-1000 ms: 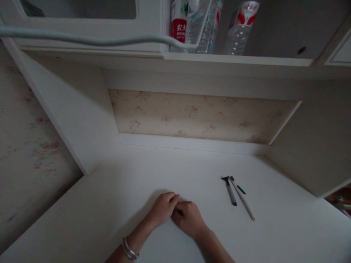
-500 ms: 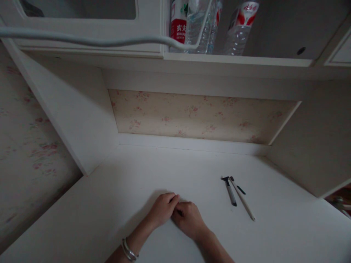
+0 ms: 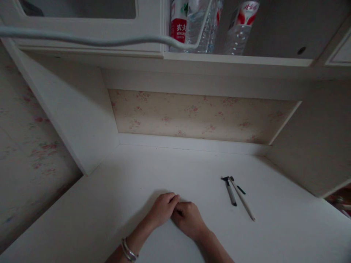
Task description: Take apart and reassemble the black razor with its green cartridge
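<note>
My left hand [image 3: 162, 210] rests on the white desk [image 3: 131, 175], its fingers curled into a loose fist. My right hand [image 3: 189, 220] is likewise closed beside it, and the two touch at thumb and knuckles. Nothing shows in either one, though the inner fingers are hidden. To the right of my hands lies a short grey and black tool with a T-shaped head [image 3: 230, 193], like a razor. Touching or very near it is a slim white stick with a dark end [image 3: 245, 204], and a small dark strip [image 3: 241, 190] lies next to that.
Plastic bottles [image 3: 242, 27] stand on an open shelf [image 3: 238, 60] above the desk. A pale cable or tube [image 3: 95, 39] crosses in front of the cabinet. Side panels [image 3: 71, 109] bound the desk left and right, with flowered wallpaper [image 3: 192, 113] behind.
</note>
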Available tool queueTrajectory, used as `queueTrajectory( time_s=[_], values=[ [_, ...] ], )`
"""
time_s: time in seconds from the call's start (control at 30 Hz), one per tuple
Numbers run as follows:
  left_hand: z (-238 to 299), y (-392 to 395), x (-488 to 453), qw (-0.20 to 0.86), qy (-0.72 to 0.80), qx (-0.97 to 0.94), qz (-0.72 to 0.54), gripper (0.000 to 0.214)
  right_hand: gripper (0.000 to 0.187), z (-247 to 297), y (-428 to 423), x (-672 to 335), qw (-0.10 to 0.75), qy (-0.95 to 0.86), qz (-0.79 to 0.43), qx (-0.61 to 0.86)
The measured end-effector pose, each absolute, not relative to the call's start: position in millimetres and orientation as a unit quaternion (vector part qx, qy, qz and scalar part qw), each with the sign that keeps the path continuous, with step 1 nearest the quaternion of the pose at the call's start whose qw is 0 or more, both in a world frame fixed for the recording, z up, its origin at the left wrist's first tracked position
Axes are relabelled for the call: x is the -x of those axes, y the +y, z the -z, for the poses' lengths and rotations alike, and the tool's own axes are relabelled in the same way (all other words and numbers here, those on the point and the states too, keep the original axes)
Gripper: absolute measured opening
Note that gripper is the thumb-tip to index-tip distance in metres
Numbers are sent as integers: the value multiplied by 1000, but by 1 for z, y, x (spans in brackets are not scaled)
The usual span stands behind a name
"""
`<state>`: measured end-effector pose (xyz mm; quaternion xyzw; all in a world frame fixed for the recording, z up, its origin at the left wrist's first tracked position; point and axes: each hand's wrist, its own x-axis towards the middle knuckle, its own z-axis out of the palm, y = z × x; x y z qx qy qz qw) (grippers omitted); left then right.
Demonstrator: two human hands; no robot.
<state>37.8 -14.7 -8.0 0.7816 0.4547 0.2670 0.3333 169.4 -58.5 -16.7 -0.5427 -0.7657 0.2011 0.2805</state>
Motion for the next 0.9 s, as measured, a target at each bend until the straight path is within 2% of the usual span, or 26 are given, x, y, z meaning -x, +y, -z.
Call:
queueTrajectory(
  time_s=[0.9],
  values=[
    [8,-15,-38,332,455,-782,-267,40,24,13,-62,-168,256,-766,-203,553]
  ],
)
